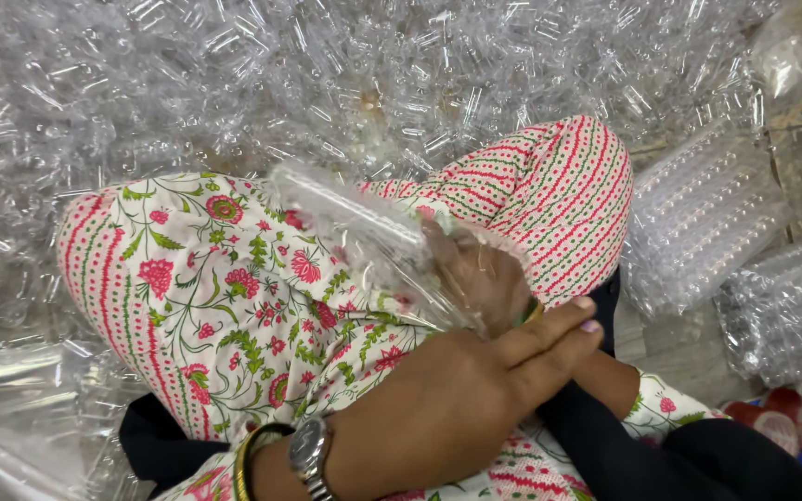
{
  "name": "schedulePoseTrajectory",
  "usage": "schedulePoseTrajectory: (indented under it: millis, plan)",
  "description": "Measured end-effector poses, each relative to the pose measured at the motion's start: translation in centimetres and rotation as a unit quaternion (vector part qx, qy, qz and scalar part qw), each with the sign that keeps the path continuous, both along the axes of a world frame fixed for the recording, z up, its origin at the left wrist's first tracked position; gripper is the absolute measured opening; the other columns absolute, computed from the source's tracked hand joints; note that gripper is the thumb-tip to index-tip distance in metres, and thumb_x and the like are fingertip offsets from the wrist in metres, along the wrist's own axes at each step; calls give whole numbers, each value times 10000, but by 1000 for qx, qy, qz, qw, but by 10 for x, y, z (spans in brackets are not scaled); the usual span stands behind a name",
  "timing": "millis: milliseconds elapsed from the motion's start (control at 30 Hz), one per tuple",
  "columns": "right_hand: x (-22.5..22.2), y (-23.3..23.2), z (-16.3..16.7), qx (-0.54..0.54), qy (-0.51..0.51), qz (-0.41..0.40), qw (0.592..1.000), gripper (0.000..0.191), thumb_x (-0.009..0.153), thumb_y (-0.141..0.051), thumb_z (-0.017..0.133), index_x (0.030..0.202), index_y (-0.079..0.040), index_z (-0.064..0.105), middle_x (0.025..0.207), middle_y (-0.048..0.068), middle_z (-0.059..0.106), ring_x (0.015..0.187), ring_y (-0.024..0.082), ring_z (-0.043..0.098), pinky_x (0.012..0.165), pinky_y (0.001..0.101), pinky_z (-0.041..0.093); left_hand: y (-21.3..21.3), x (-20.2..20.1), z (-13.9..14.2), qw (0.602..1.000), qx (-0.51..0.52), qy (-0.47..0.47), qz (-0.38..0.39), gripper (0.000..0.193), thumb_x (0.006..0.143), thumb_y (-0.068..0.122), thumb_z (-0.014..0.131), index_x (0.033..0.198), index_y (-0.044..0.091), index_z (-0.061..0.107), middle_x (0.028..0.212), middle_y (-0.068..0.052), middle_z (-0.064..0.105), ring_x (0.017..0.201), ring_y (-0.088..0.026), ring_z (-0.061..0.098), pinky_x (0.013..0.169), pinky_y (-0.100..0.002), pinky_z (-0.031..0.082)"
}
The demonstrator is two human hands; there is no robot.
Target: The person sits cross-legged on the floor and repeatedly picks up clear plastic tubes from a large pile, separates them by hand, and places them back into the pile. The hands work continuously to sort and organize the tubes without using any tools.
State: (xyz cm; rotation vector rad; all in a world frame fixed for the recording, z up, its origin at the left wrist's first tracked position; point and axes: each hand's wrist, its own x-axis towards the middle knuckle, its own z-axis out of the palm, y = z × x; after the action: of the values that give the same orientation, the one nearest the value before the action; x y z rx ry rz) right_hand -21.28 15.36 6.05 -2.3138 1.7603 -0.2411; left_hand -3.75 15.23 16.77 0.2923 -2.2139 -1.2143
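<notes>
On the far left lies a big heap of small clear plastic pieces (95,102), and it runs on across the whole top of the view. Just below it a clear plastic sheet (20,408) lies flat.

Next comes the person's lap, covered in white cloth with pink flowers and green leaves (225,297). The knees are bent up, and striped pink and green cloth (559,195) covers the knee on the right.

The left hand (457,399) comes in from the bottom. It has a watch (308,450) and bangles (251,459) on the wrist. The hand lies flat, with its fingers (549,325) held straight and close together, pointing up and to the right. It rests on top of the right wrist. It is not gripping anything.

The right hand (480,274) is just above it, inside a clear plastic bag (364,232). The bag sits on the lap, in the middle, and sticks up to the left. The bag blurs the hand, so I cannot tell if it is open or closed.

On the right, packs of clear pieces in neat rows (698,213) lie near the knee. Red and white lids (791,422) sit in the bottom right corner.
</notes>
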Motion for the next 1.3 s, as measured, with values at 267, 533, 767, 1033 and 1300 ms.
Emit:
schedulePoseTrajectory:
  millis: [267,533,767,1033,1300]
  plan:
    - [-31,-16,59,236,-104,239,936,487,868,-200,706,1331,-72,628,1206,125,721,1017,288,712,838,402,580,-31,74,-28,914,17,-404,38,531,817,51,578,1336,-41,513,1250,-229,642,866,-389,708,717,-493,577]
    - [-32,-198,-35,100,97,17,990,352,785,-7,667,1071,-169,794,1064,116,752,1004,328,697,877,476,557,-85,83,-23,903,154,-392,-87,450,946,253,636,1395,263,650,765,-133,725,683,-266,690,720,-400,555]
    - [-25,-217,-95,41,82,-86,992,378,834,-368,853,1112,-122,784,962,111,764,985,308,675,931,441,528,-179,59,-143,896,377,-13,233,417,1010,87,579,1414,-15,583,1058,-97,710,859,-116,681,757,-272,597]
    - [12,-206,-118,151,-530,-82,831,293,976,-279,722,1120,-26,747,1036,36,756,934,85,691,821,247,572,-210,36,-235,856,454,130,210,546,990,101,571,1503,-24,430,1281,-122,653,1056,-175,690,836,-358,644]
    - [-24,-285,-158,-9,-20,-169,985,387,776,-301,863,1019,-30,733,884,179,725,829,346,700,752,444,560,-237,49,-233,774,566,164,231,413,992,247,507,1271,-34,621,921,-126,687,785,-191,710,672,-364,656]
